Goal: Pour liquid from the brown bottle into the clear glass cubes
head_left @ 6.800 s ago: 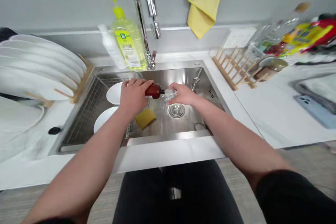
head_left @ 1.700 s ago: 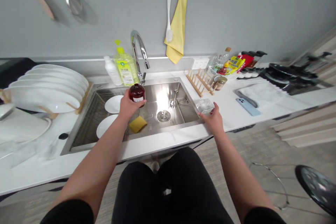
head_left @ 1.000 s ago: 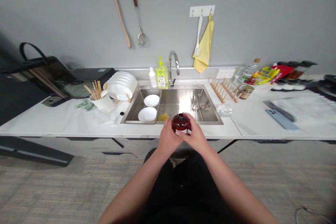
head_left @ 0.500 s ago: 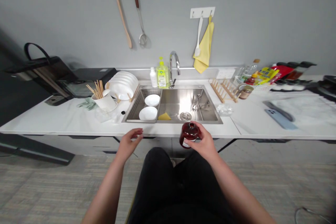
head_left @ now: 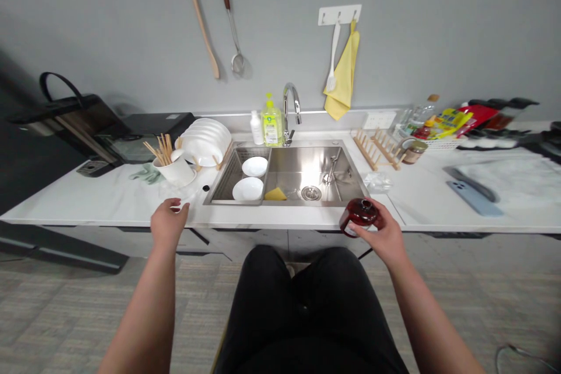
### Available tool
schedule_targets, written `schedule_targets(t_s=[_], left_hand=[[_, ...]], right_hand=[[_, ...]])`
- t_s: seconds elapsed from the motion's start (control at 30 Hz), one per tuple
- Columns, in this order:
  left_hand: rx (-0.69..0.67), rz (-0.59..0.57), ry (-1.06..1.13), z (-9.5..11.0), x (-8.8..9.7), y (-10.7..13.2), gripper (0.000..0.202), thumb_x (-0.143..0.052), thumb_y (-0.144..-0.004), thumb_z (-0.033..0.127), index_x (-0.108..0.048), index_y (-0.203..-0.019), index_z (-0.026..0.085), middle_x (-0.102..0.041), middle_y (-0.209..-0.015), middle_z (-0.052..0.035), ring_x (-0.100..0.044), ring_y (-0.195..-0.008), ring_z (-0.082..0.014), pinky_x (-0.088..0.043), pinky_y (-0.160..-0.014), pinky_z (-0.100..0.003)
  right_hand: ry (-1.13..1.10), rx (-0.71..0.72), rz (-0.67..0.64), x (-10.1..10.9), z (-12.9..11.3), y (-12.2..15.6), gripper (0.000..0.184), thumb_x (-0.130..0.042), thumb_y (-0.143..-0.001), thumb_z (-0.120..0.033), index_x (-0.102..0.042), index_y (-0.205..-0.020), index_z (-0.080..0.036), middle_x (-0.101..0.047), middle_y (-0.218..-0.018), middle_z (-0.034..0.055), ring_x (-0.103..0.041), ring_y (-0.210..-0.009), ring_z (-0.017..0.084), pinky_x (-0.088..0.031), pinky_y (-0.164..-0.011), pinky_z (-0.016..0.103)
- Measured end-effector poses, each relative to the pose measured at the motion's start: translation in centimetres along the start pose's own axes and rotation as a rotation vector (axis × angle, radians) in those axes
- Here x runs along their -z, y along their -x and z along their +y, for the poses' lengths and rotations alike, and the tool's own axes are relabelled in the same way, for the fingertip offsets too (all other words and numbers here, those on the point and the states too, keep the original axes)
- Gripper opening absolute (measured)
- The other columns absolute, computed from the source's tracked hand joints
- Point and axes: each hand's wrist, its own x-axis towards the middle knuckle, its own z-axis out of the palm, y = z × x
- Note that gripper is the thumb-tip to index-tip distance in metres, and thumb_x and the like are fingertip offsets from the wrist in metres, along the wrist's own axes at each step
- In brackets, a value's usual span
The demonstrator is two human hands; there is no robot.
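Note:
My right hand (head_left: 385,231) is closed around a dark red glass bottle (head_left: 357,216). The bottle is squat, has a pale label and a narrow uncapped mouth, and tilts slightly over the counter's front edge, right of the sink (head_left: 302,204). My left hand (head_left: 169,222) hovers at the front edge on the left, fingers curled but apart from the thumb. Just beyond it lies crumpled clear plastic (head_left: 186,191), beside a white holder (head_left: 175,173) of chopsticks; whether the fingers touch the plastic I cannot tell.
Two white bowls (head_left: 248,189) and a yellow sponge (head_left: 275,194) are in the sink. Behind stand the faucet (head_left: 287,114) and a green soap bottle (head_left: 272,125). White plates (head_left: 204,143) are racked at left. A wooden rack (head_left: 377,149), jar (head_left: 413,152) and phone (head_left: 473,197) are at right.
My right hand has carried the bottle to the right. My left hand has moved left, from in front of the sink to near the clear plastic.

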Motion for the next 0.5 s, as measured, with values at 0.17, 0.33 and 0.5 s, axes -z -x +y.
schedule_targets(t_s=[0.17,0.33,0.5], left_hand=[[0.063,-0.016,-0.037,-0.5,-1.4,-0.6,0.05,-0.07,-0.093,0.062,-0.069,-0.124,0.022,-0.08,-0.109,-0.012,-0.077,-0.113,-0.0397,-0.059,-0.104,-0.052],[0.012,0.094,-0.041,-0.5,-2.0,1.4,0.05,-0.062,-0.098,0.063,-0.067,-0.126,0.021,-0.079,-0.115,-0.014,-0.077,-0.115,-0.0394,-0.06,-0.106,-0.053],[-0.106,0.176,0.005,0.3,-2.4,3.2,0.047,-0.06,-0.102,0.059,-0.066,-0.127,0.02,-0.078,-0.128,-0.0135,-0.078,-0.114,-0.0364,-0.06,-0.109,-0.052]], right_hand=[[0.008,-0.026,0.107,1.2,0.7,-0.6,0.103,-0.109,-0.065,-0.059,-0.07,-0.151,-0.02,-0.084,-0.132,0.0189,-0.086,-0.115,0.043,-0.069,-0.111,0.069],[0.019,-0.051,0.204,4.3,1.8,-1.5,0.102,-0.109,-0.061,-0.06,-0.07,-0.147,-0.021,-0.084,-0.129,0.0177,-0.086,-0.115,0.043,-0.069,-0.11,0.07],[0.057,-0.105,0.334,8.3,3.7,-2.6,0.106,-0.11,-0.055,-0.06,-0.07,-0.145,-0.022,-0.084,-0.127,0.0165,-0.086,-0.111,0.042,-0.067,-0.11,0.072]])
